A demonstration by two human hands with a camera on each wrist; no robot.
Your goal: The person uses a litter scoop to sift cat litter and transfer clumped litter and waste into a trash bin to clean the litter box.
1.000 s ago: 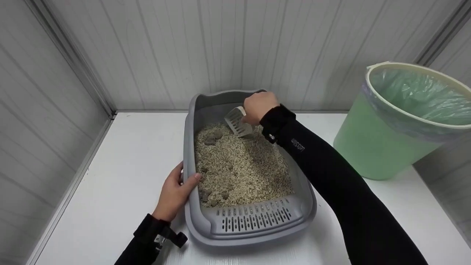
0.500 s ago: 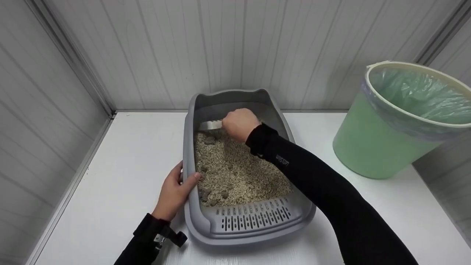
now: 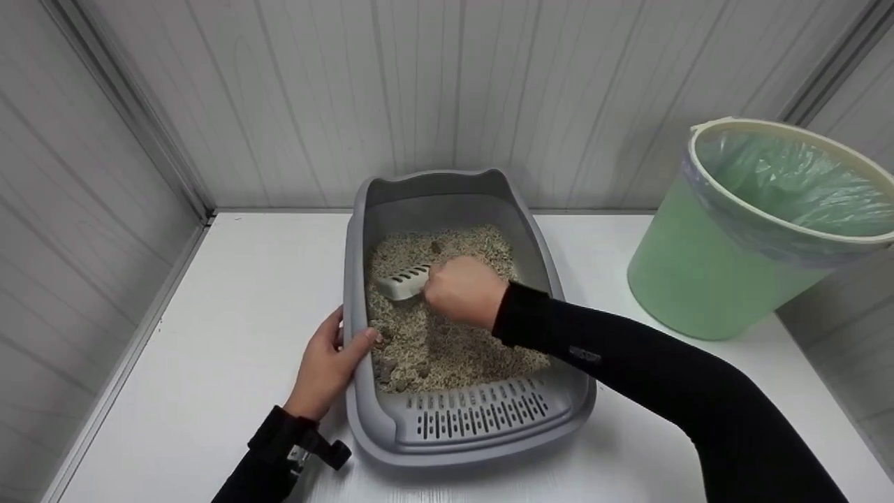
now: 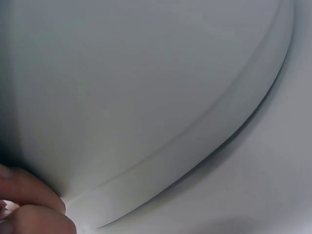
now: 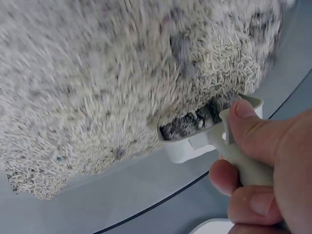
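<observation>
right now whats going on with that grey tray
A person is working a white slotted scoop through the pellet litter in a grey litter box. The right hand grips the scoop's handle, with dark clumps in the scoop in the right wrist view. The left hand holds the box's left rim. A green lined bin stands to the right on the white table.

The right arm (image 3: 649,381), in a black sleeve, reached in from the lower right and bent at the elbow. The right hand (image 3: 462,290) was closed in a fist, thumb on top. The left hand (image 3: 327,367) lay with its thumb hooked inward and fingers (image 4: 29,207) pressed flat, a black strap at its wrist.
</observation>
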